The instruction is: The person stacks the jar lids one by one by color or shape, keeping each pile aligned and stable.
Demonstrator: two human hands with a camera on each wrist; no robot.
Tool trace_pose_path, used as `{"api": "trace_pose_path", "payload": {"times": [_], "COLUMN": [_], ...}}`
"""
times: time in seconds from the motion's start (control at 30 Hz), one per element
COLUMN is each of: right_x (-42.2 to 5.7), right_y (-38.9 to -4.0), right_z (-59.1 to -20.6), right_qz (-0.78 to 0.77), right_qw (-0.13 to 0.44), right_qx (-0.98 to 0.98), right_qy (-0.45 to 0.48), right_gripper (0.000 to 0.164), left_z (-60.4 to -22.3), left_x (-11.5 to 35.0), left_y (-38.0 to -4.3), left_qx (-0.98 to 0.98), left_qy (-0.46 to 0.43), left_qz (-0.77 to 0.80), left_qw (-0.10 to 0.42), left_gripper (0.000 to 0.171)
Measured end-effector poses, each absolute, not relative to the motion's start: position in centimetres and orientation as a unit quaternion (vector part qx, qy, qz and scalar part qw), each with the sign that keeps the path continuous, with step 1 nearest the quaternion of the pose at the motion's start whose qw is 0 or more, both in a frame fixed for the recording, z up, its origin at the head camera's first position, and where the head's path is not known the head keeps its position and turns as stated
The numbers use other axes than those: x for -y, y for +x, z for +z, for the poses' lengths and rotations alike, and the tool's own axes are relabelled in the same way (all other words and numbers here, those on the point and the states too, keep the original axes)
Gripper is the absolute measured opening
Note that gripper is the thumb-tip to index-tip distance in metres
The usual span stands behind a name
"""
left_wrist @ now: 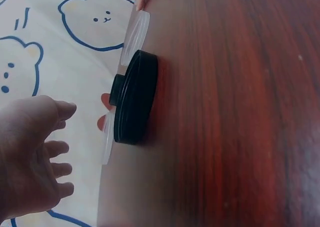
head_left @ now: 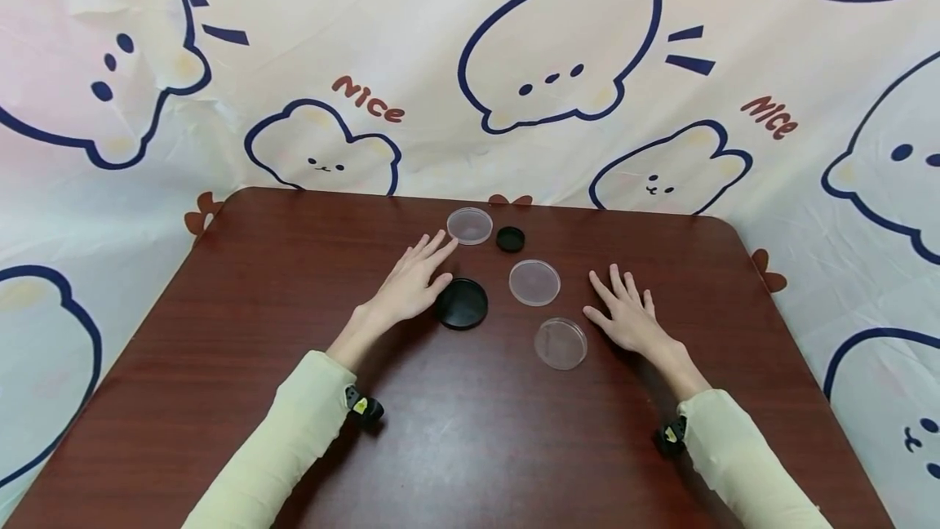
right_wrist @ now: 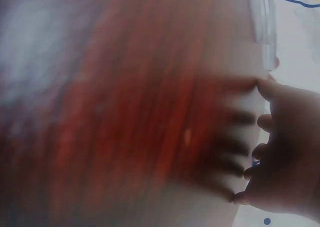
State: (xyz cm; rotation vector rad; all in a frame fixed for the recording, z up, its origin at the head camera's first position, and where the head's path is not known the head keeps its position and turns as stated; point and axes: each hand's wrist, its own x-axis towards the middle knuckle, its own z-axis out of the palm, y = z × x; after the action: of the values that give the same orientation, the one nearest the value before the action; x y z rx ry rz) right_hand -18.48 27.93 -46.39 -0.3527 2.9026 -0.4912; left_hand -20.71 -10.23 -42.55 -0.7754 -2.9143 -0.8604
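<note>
My left hand (head_left: 410, 282), fingers spread and holding nothing, is over the table just left of a large round black dish-like piece (head_left: 462, 304). Its thumb overlaps the rim of that piece in the head view, and its fingertips point toward a clear shallow round dish (head_left: 470, 226) at the back. The right hand (head_left: 626, 315) is palm down with its fingers spread, to the right of two more clear round dishes, a middle one (head_left: 534, 282) and a nearer one (head_left: 561, 344). Between the back and middle dishes sits a small round black piece (head_left: 510, 239).
All the pieces lie on a dark reddish-brown wooden table (head_left: 455, 447). A pale cloth (head_left: 426, 47) with cartoon drawings rises behind its far edge and along both sides. Each wrist wears a small black camera.
</note>
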Motion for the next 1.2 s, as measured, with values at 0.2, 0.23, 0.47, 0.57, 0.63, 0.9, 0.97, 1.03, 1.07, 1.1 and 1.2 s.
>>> {"api": "trace_pose_path", "payload": {"times": [0.2, 0.23, 0.47, 0.57, 0.63, 0.9, 0.97, 1.03, 1.07, 1.1, 1.2], "right_x": [-28.4, -28.4, -28.4, -28.4, -28.5, -28.7, -28.8, -28.9, -29.0, -29.1, -29.2], "right_y": [-18.4, -18.4, -18.6, -18.6, -18.6, -18.5, -18.6, -18.7, -18.8, -18.8, -18.9], "right_z": [-46.5, -46.5, -46.3, -46.1, -46.1, -46.3, -46.2, -46.2, -46.1, -46.1, -46.0], "right_qz": [-0.169, -0.172, -0.169, -0.164, -0.161, -0.169, -0.168, -0.168, -0.169, -0.17, -0.171], "right_qw": [0.088, 0.089, 0.082, 0.084, 0.086, 0.093, 0.093, 0.095, 0.096, 0.097, 0.101], "right_qx": [-0.975, -0.974, -0.975, -0.976, -0.976, -0.974, -0.974, -0.974, -0.973, -0.973, -0.972], "right_qy": [-0.118, -0.117, -0.12, -0.119, -0.117, -0.115, -0.117, -0.12, -0.121, -0.123, -0.124], "right_gripper": [0.069, 0.069, 0.069, 0.069, 0.069, 0.07, 0.07, 0.069, 0.069, 0.069, 0.069], "left_z": [-42.7, -42.7, -42.9, -43.0, -43.0, -43.0, -43.1, -43.3, -43.4, -43.5, -43.7], "left_x": [9.3, 9.1, 7.1, 5.9, 5.0, 0.8, 0.0, -0.5, -0.8, -1.0, -1.5], "left_y": [-20.8, -20.7, -21.0, -21.1, -21.2, -21.6, -21.9, -22.3, -22.5, -22.7, -23.0], "left_qx": [0.926, 0.926, 0.921, 0.917, 0.915, 0.91, 0.905, 0.902, 0.901, 0.902, 0.904], "left_qy": [-0.253, -0.253, -0.275, -0.285, -0.289, -0.287, -0.289, -0.289, -0.288, -0.287, -0.281], "left_qz": [-0.281, -0.28, -0.277, -0.277, -0.281, -0.292, -0.303, -0.31, -0.311, -0.31, -0.305], "left_qw": [-0.001, -0.004, -0.015, -0.02, -0.027, -0.072, -0.079, -0.086, -0.089, -0.092, -0.104], "left_gripper": [0.053, 0.053, 0.055, 0.056, 0.057, 0.069, 0.072, 0.077, 0.079, 0.081, 0.088]}}
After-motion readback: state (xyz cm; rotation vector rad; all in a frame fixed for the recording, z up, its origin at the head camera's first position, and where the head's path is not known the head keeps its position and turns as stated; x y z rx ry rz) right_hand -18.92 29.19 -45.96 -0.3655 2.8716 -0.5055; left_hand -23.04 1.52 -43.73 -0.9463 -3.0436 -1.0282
